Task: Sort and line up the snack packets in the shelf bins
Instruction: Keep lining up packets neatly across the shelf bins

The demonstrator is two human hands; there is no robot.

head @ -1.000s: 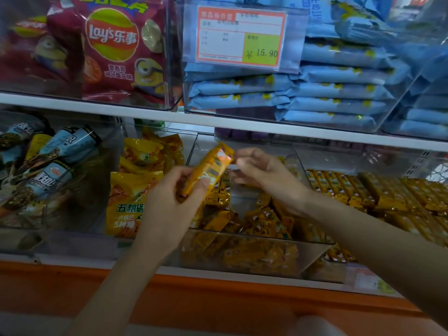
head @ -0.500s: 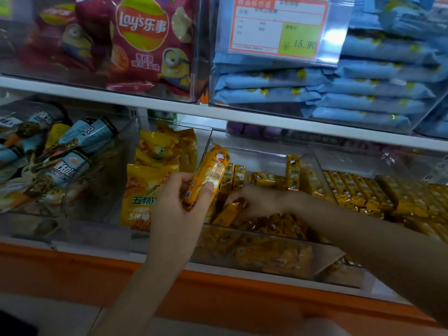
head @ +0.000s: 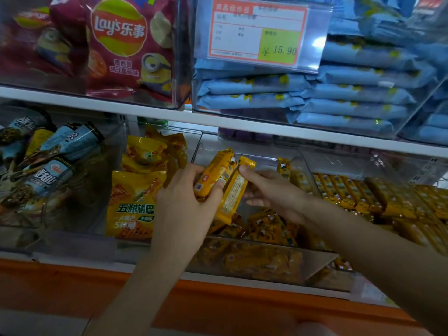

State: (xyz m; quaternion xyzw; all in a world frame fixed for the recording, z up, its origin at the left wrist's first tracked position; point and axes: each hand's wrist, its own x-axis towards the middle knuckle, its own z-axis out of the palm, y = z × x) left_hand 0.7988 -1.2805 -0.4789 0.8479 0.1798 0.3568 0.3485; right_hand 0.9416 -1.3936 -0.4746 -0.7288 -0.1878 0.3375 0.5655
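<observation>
Yellow foil snack packet (head: 214, 173) sits gripped in the left hand (head: 181, 202); the right hand (head: 274, 192) pinches a second packet (head: 234, 197) beside it, above the clear plastic bin (head: 266, 265).

Right hand (head: 274, 192) up out of the bin (head: 312, 267); 0.5 s ago it was down among the loose packets (head: 266, 224). Now grips a second packet (head: 233, 194) at frame centre, pressed alongside the first packet (head: 213, 174) in the left hand (head: 186, 207).

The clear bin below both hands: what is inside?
Yellow packets lie jumbled in the bin; one stands at the back. The left hand and right hand, holding two more, hide its left part.
</observation>
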